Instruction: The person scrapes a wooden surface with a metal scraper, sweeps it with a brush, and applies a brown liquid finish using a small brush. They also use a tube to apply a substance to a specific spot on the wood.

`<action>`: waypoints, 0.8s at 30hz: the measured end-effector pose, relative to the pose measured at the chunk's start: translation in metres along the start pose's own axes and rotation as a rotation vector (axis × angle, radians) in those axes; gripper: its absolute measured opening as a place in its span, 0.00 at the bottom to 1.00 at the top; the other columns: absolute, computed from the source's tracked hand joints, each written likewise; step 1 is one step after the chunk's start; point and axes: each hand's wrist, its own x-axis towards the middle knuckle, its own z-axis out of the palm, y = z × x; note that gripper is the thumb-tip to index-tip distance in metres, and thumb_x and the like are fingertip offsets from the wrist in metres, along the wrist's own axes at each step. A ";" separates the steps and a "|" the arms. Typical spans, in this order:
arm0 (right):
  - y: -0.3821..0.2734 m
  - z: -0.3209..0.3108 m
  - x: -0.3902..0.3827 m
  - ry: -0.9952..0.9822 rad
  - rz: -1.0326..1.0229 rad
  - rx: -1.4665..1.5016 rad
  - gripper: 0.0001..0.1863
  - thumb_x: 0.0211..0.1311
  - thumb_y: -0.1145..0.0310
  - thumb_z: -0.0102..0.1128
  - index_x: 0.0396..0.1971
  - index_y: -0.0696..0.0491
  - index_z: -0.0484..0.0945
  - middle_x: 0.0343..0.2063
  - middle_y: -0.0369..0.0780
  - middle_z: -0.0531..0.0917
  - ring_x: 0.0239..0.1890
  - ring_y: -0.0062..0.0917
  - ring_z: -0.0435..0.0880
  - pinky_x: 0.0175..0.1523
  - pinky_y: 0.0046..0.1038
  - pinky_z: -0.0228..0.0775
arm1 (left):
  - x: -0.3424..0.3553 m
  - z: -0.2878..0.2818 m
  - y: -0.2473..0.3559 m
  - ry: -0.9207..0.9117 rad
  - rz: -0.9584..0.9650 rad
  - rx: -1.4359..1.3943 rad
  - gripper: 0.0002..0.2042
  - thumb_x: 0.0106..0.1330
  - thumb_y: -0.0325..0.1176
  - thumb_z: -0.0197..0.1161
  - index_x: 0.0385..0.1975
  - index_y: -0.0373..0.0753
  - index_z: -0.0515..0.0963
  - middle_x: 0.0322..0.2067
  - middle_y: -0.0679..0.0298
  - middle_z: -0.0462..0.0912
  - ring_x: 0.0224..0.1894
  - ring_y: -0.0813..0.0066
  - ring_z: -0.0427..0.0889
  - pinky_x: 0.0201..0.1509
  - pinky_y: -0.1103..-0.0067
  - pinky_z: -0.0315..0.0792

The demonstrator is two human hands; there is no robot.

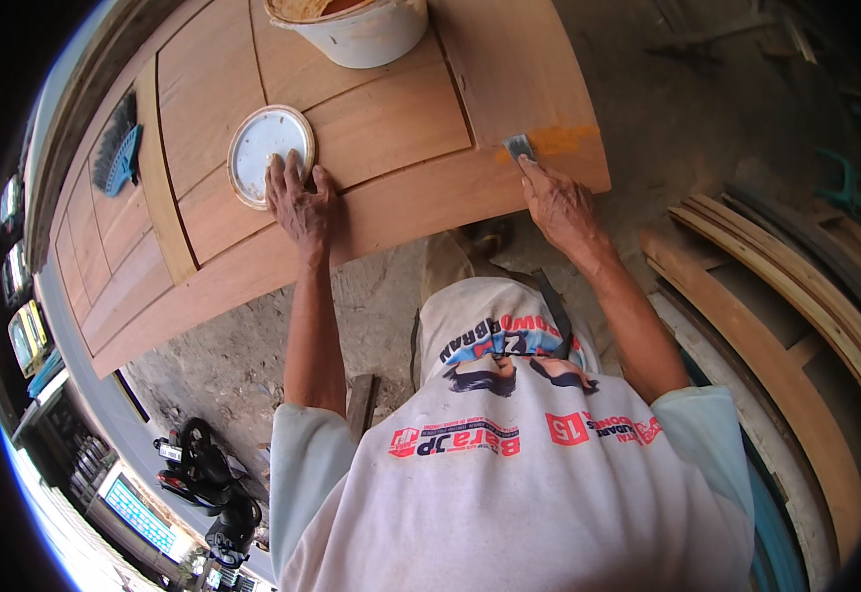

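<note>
Wooden door panel (371, 148) lying flat, taken here as the landmark. Right hand (559, 202) at the panel's near right corner, fingers closed around a small metal scraper (519, 146), blade pressed flat to the wood. Orange-brown filler smear (563, 138) spread on the panel just beyond the blade, running toward the panel's right edge.

Left hand (297, 197) resting palm down on the panel's near rail, fingers spread and flat, gripping nothing; fingertips touching the near rim of a round white lid (270, 156). Lid lying flat on the panel, left of centre, straddling a recessed field and its frame.

White bucket (356, 30) standing on the far part of the panel, beyond the lid and between the two hands' lines, brownish paste visible inside. Brush with teal handle (119, 153) lying at the panel's far left side, well apart from both hands.

Nothing lying on the panel between scraper and smear; bucket and lid both clear of the right hand's stretch of wood.

Off the panel's right edge, curved wooden strips (776, 335) stacked on the ground, close to the right forearm. Below the panel's near edge, bare dusty concrete floor (243, 365). Farther left of the panel, a parked motorbike (203, 474) on the floor. White printed shirt (509, 483) filling the lower view, sleeves ending above the elbows.
</note>
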 end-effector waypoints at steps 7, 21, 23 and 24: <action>-0.003 -0.015 0.005 -0.207 -0.067 -0.124 0.18 0.73 0.72 0.55 0.61 0.53 0.80 0.37 0.51 0.86 0.40 0.50 0.88 0.44 0.50 0.80 | -0.004 0.003 -0.007 0.005 -0.006 0.026 0.27 0.70 0.46 0.66 0.68 0.48 0.77 0.73 0.55 0.72 0.77 0.54 0.66 0.79 0.57 0.57; 0.059 -0.100 -0.002 -0.060 0.163 -0.095 0.15 0.74 0.70 0.58 0.56 0.54 0.84 0.45 0.51 0.87 0.46 0.51 0.86 0.53 0.48 0.78 | -0.002 0.002 -0.005 0.007 -0.009 0.005 0.27 0.69 0.45 0.66 0.67 0.47 0.78 0.73 0.55 0.72 0.77 0.53 0.65 0.80 0.57 0.56; 0.039 -0.060 -0.011 0.032 0.023 0.077 0.17 0.73 0.69 0.59 0.57 0.57 0.82 0.46 0.53 0.87 0.46 0.52 0.86 0.52 0.49 0.79 | -0.001 0.003 -0.004 0.009 -0.007 -0.007 0.26 0.69 0.45 0.66 0.67 0.47 0.78 0.73 0.55 0.72 0.77 0.52 0.65 0.80 0.56 0.55; 0.026 -0.040 -0.017 0.034 0.012 0.111 0.17 0.73 0.69 0.60 0.58 0.57 0.81 0.46 0.53 0.87 0.46 0.52 0.87 0.52 0.48 0.80 | -0.001 0.002 -0.003 0.010 -0.006 -0.012 0.26 0.69 0.45 0.66 0.66 0.47 0.78 0.73 0.55 0.72 0.76 0.52 0.65 0.80 0.56 0.55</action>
